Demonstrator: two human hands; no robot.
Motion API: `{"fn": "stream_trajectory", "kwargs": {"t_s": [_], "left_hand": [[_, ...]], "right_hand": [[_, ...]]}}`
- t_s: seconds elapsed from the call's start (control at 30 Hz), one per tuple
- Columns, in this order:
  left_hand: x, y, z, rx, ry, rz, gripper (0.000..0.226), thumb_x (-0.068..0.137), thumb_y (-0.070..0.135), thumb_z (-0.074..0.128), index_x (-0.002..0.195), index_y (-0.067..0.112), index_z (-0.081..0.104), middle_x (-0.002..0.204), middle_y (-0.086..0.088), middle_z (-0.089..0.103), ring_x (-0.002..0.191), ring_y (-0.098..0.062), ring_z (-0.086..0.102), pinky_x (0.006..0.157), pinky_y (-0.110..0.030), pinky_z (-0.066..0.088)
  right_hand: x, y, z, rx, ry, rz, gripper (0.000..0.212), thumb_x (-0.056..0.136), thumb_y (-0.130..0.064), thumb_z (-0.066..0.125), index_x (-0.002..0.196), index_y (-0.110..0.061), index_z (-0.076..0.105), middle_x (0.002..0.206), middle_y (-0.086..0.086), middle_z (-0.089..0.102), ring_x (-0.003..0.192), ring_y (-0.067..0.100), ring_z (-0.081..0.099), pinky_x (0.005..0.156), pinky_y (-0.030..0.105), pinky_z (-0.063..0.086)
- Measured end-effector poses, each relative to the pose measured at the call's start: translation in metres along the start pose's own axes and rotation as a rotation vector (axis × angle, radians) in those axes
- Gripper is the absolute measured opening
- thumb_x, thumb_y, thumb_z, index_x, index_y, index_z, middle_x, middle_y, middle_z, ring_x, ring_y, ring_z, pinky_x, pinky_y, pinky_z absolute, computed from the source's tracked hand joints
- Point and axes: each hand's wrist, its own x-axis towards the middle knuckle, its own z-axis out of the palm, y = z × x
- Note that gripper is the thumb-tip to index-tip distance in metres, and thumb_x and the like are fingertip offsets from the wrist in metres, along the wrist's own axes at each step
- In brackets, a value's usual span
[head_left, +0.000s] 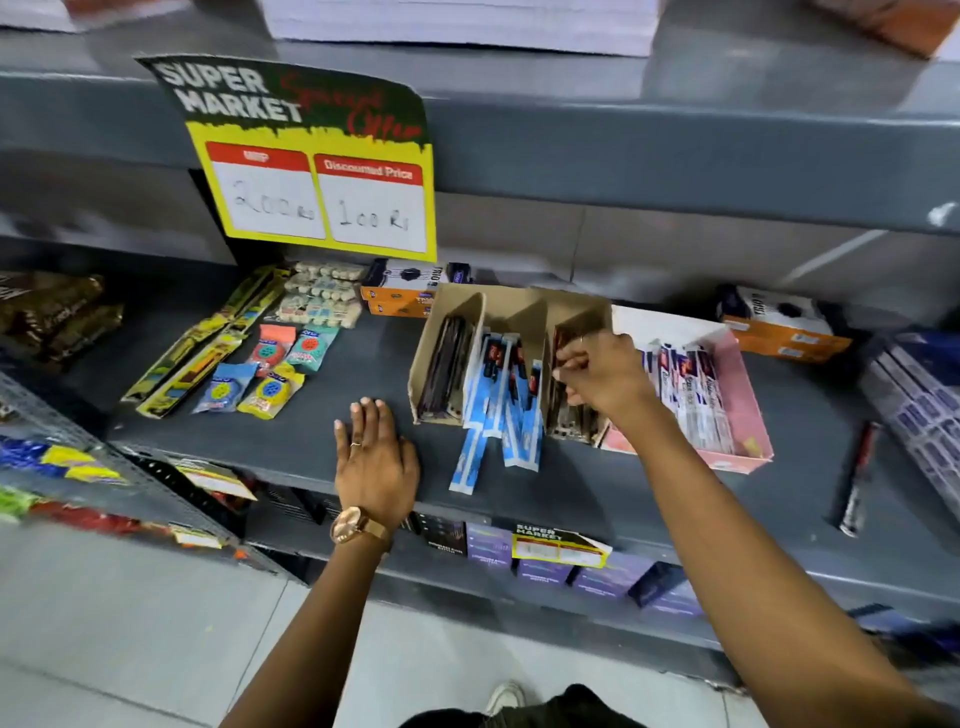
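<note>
A brown cardboard display box (460, 301) with three slots lies on the grey shelf (363, 374). Its left slot holds dark packets (444, 371), the middle slot blue-and-white toothbrush packs (506, 395) that spill out at the front. My right hand (597, 376) reaches into the right slot, fingers curled and pinching the dark packets (569, 418) there. My left hand (374, 457), with a ring and a wristwatch, rests flat on the shelf just left of the box.
A pink box (743, 395) of toothpaste packs stands right of the cardboard box. Orange boxes (397, 293) sit behind, colourful small packets (270, 371) and long yellow packs (202, 345) to the left. A yellow price sign (322, 171) hangs above. A dark pack (857, 478) lies loose at right.
</note>
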Motion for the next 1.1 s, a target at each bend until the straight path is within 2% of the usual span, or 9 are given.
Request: {"fn": "stream_trajectory", "kwargs": {"t_s": [0.1,0.2,0.3,0.4,0.6,0.67,0.87,0.97,1.1], "left_hand": [[-0.001,0.02,-0.015,-0.227,0.118,-0.054,0.072,0.082,0.007,0.044,0.146,-0.006,0.015,0.156,-0.023,0.011,0.145,-0.034,0.001,0.117,-0.048,-0.005],[-0.012,0.054,-0.034,-0.464,0.353,0.055,0.079,0.072,0.004,0.043,0.146,-0.004,0.017,0.156,-0.02,0.014,0.145,-0.032,0.001,0.116,-0.042,-0.007],[-0.034,0.098,-0.036,-0.626,0.363,0.317,0.073,0.081,0.0,0.043,0.148,0.002,0.014,0.157,-0.016,0.012,0.146,-0.025,-0.001,0.118,-0.032,-0.007],[-0.062,0.141,-0.021,-0.66,0.152,0.629,0.062,0.088,-0.001,0.041,0.147,0.001,0.021,0.156,-0.017,0.018,0.146,-0.025,0.008,0.119,-0.03,0.004],[-0.099,0.195,0.031,-0.296,-0.064,1.093,0.062,0.077,0.006,0.053,0.138,0.001,0.042,0.145,-0.013,0.041,0.135,-0.023,0.038,0.11,-0.033,0.031],[-0.099,0.202,0.044,-0.179,-0.084,1.048,0.064,0.074,0.009,0.064,0.135,0.003,0.047,0.142,-0.012,0.047,0.131,-0.023,0.045,0.106,-0.032,0.038],[-0.094,0.197,0.067,-0.047,-0.144,1.073,0.05,0.09,0.009,0.051,0.138,0.0,0.042,0.145,-0.016,0.043,0.136,-0.027,0.037,0.113,-0.038,0.028],[-0.092,0.197,0.065,-0.2,-0.229,1.03,0.045,0.098,0.011,0.041,0.141,0.002,0.037,0.149,-0.014,0.036,0.14,-0.025,0.03,0.117,-0.034,0.012],[-0.088,0.197,0.061,-0.39,-0.338,0.91,0.042,0.1,0.014,0.037,0.142,0.008,0.038,0.15,-0.008,0.036,0.141,-0.018,0.026,0.116,-0.025,0.015]], "right_hand": [[-0.031,0.022,-0.021,0.345,0.025,-0.051,0.029,0.083,0.001,0.067,0.112,0.001,0.066,0.07,0.004,0.062,0.042,0.008,0.062,0.042,0.022,0.056],[-0.059,0.057,-0.044,0.414,0.195,-0.047,0.02,0.082,-0.003,0.069,0.102,-0.002,0.07,0.068,0.008,0.064,0.035,0.001,0.056,0.036,0.018,0.05],[-0.08,0.098,-0.068,0.179,0.432,0.069,0.012,0.082,-0.011,0.069,0.093,-0.01,0.075,0.082,0.017,0.073,0.062,0.016,0.069,0.059,0.035,0.06],[-0.095,0.134,-0.088,-0.103,0.609,0.32,0.019,0.08,-0.021,0.066,0.096,-0.021,0.076,0.098,0.02,0.074,0.093,0.039,0.068,0.083,0.045,0.055],[-0.106,0.176,-0.102,-0.244,0.613,0.507,0.023,0.077,-0.028,0.072,0.097,-0.017,0.072,0.107,0.022,0.068,0.1,0.042,0.064,0.083,0.044,0.052],[-0.104,0.185,-0.107,-0.221,0.59,0.538,0.029,0.076,-0.031,0.074,0.098,-0.013,0.071,0.11,0.022,0.067,0.102,0.041,0.063,0.085,0.043,0.052],[-0.089,0.197,-0.122,-0.145,0.585,0.67,0.029,0.073,-0.019,0.076,0.099,-0.006,0.073,0.11,0.028,0.067,0.106,0.044,0.062,0.092,0.045,0.052],[-0.089,0.206,-0.126,-0.045,0.646,0.685,0.029,0.07,-0.01,0.075,0.099,-0.006,0.074,0.109,0.029,0.067,0.104,0.043,0.063,0.093,0.043,0.051],[-0.092,0.212,-0.125,0.285,0.677,0.652,0.027,0.07,-0.008,0.076,0.096,-0.003,0.074,0.094,0.022,0.071,0.089,0.033,0.068,0.092,0.046,0.054]]}}
